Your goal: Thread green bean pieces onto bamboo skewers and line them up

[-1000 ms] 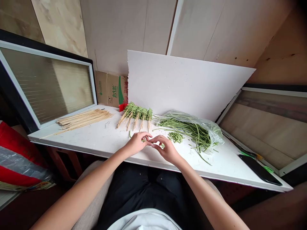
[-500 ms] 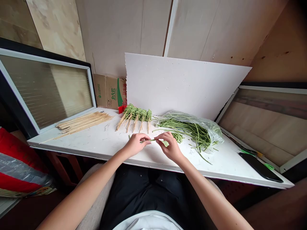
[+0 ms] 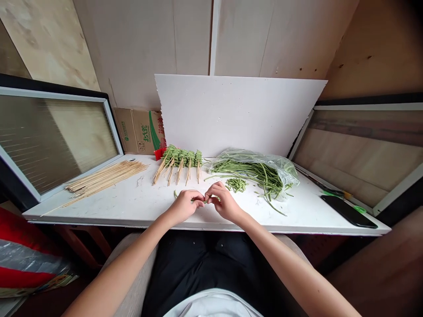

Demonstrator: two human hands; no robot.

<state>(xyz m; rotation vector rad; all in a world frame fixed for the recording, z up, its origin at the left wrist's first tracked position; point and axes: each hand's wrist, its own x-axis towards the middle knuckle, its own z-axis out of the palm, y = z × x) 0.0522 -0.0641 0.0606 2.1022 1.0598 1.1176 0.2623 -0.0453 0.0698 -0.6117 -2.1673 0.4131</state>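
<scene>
Since half a second ago my two hands have drawn closer together, and the length of green showing between them has shortened to a sliver. My left hand is curled shut, thumb and forefinger pinched on one end of the bean piece. My right hand is likewise closed, its fingertips gripping the other end. The bean piece is held just above the near edge of the white bench, between the two sets of fingertips; whether it touches the surface I cannot tell.

Beyond my right hand lies a small heap of cut bean pieces, and behind that a clear plastic bag with long green beans spilling from it. Beyond my left hand, finished skewers lie side by side. A loose pile of bare bamboo sticks lies well to the left. A black phone rests at the far right of the bench.
</scene>
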